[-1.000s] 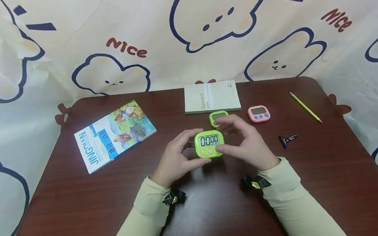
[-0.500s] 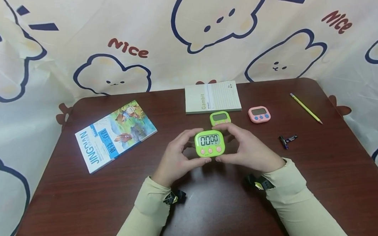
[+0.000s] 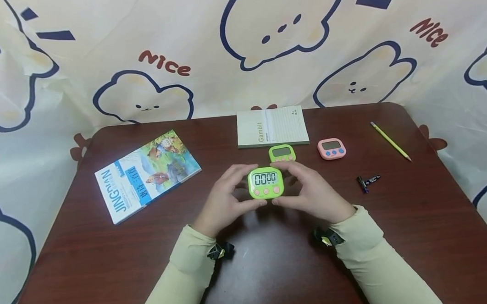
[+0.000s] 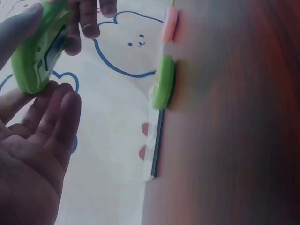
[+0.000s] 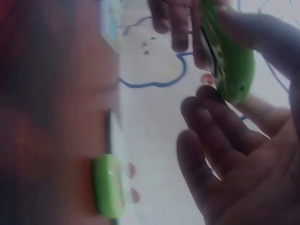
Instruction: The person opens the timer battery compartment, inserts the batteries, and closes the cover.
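Both hands hold a green digital timer point(image 3: 266, 183) above the table, its screen reading 00:00 with a row of pink buttons below. My left hand point(image 3: 225, 196) pinches its left side, thumb along the bottom edge and fingers at the top and behind. From the other side my right hand point(image 3: 311, 192) pinches it the same way. In the left wrist view the held timer point(image 4: 37, 51) shows edge-on between the hands. A second green timer point(image 3: 282, 152), its screen blank, stands just behind on the table. To its right lies a pink timer point(image 3: 331, 148) with blue buttons.
A "Gambit" notebook point(image 3: 272, 126) lies at the table's back edge. The blue and white JINGMAN book point(image 3: 147, 175) is on the left. On the right are a yellow pencil point(image 3: 391, 141) and a small black razor-like item point(image 3: 368, 182). A printed curtain point(image 3: 204, 30) hangs behind.
The right hand's thumb has gone from the timer's front down to its bottom edge, and its fingers have come to the timer's top right. The left hand has kept its hold.
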`<state>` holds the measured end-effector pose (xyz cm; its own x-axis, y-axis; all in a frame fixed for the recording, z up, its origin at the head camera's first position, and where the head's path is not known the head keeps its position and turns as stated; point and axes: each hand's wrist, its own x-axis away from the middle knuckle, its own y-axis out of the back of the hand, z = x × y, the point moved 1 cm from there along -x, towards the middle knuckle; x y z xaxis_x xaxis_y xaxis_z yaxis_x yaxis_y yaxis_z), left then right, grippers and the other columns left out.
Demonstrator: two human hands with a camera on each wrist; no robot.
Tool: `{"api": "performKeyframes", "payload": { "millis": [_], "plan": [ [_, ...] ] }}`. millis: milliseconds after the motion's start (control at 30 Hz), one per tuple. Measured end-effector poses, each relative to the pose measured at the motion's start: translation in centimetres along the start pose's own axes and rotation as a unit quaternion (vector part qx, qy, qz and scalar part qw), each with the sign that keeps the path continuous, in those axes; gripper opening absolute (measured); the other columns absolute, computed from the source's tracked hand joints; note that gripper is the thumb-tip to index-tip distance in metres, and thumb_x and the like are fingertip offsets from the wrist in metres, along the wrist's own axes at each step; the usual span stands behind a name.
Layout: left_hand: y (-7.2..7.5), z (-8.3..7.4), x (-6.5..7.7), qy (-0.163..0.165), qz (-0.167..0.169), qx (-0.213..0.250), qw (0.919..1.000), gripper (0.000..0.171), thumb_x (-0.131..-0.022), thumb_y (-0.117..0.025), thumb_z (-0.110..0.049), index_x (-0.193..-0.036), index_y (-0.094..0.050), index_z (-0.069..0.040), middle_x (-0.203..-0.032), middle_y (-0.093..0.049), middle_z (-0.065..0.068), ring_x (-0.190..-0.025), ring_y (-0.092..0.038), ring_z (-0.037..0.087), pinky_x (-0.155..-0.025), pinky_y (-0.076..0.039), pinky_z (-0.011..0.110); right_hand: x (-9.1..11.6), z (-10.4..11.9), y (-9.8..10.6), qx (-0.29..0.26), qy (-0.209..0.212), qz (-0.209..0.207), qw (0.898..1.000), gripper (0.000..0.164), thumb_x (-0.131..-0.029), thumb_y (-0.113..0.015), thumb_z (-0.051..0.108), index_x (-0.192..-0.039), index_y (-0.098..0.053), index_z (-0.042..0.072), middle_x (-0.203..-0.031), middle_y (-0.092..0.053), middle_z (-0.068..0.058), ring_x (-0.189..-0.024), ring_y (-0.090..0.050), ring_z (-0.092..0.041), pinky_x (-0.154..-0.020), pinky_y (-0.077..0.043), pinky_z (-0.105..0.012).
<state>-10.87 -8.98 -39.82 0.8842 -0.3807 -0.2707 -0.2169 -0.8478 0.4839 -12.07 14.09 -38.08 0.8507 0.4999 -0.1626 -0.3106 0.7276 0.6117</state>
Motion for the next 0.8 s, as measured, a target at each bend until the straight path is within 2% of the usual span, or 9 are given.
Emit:
{"api": "performKeyframes", "payload": {
  "millis": [100,233,367,467,567,700,800],
  "plan": [
    [0.5,0.5,-0.1,0.016,0.006,-0.040,0.9991,0.074,-0.079,-0.088,-0.022,-0.144,-0.054,-0.013,-0.129,-0.055,0.001,-0.105,-0.065,0.019,-0.085,-0.059,0.041,-0.5,-0.5,-0.8,0.013,0.009,-0.011,1.000,0.073,-0.075,-0.090,0.015,-0.139,-0.055,0.008,-0.133,-0.058,-0.003,-0.103,-0.060,-0.021,-0.088,-0.055,-0.045],
    [1.1,1.2,-0.2,0.035,0.006,-0.083,0.9959,0.074,-0.079,-0.088,-0.023,-0.144,-0.054,-0.011,-0.131,-0.058,0.002,-0.111,-0.063,0.021,-0.092,-0.056,0.043,-1.4,-0.8,-1.8,0.027,0.014,-0.024,0.999,0.073,-0.075,-0.091,0.015,-0.138,-0.057,0.004,-0.129,-0.057,-0.007,-0.110,-0.058,-0.029,-0.094,-0.052,-0.050],
    [1.6,1.9,-0.5,0.064,-0.003,-0.111,0.9918,0.072,-0.080,-0.087,-0.025,-0.143,-0.054,-0.009,-0.133,-0.061,0.005,-0.115,-0.062,0.024,-0.097,-0.053,0.045,-2.5,-1.0,-2.6,0.037,-0.019,-0.024,0.999,0.073,-0.077,-0.089,0.017,-0.141,-0.055,0.003,-0.132,-0.056,-0.011,-0.110,-0.058,-0.030,-0.096,-0.051,-0.048],
    [1.7,2.5,-0.8,0.096,-0.007,-0.113,0.9889,0.072,-0.082,-0.086,-0.026,-0.144,-0.054,-0.011,-0.133,-0.061,0.005,-0.113,-0.063,0.024,-0.096,-0.053,0.044,-3.3,-1.4,-3.0,0.021,-0.052,-0.017,0.998,0.072,-0.079,-0.087,0.016,-0.142,-0.054,0.005,-0.129,-0.057,-0.010,-0.104,-0.061,-0.025,-0.091,-0.053,-0.041],
    [1.7,3.1,-1.2,0.128,-0.005,-0.113,0.9852,0.071,-0.082,-0.085,-0.028,-0.145,-0.053,-0.014,-0.132,-0.062,0.003,-0.109,-0.063,0.022,-0.094,-0.054,0.042,-4.1,-2.0,-3.4,-0.013,-0.079,-0.011,0.997,0.072,-0.081,-0.086,0.014,-0.144,-0.052,0.004,-0.120,-0.060,-0.009,-0.094,-0.062,-0.020,-0.080,-0.054,-0.034],
    [1.8,4.0,-1.7,0.156,0.000,-0.116,0.9809,0.071,-0.084,-0.084,-0.028,-0.146,-0.052,-0.016,-0.129,-0.062,0.003,-0.102,-0.061,0.020,-0.090,-0.053,0.040,-5.1,-2.7,-4.3,-0.054,-0.112,-0.009,0.992,0.075,-0.081,-0.084,0.009,-0.147,-0.048,0.003,-0.116,-0.058,-0.009,-0.091,-0.064,-0.018,-0.073,-0.055,-0.029],
    [1.8,4.8,-2.0,0.172,0.002,-0.110,0.9789,0.072,-0.085,-0.083,-0.026,-0.147,-0.050,-0.016,-0.126,-0.062,0.004,-0.099,-0.060,0.020,-0.087,-0.052,0.039,-5.8,-3.1,-5.0,-0.061,-0.131,-0.009,0.989,0.077,-0.081,-0.083,0.008,-0.148,-0.046,0.004,-0.109,-0.062,-0.010,-0.085,-0.065,-0.017,-0.070,-0.055,-0.028]
  ]
}}
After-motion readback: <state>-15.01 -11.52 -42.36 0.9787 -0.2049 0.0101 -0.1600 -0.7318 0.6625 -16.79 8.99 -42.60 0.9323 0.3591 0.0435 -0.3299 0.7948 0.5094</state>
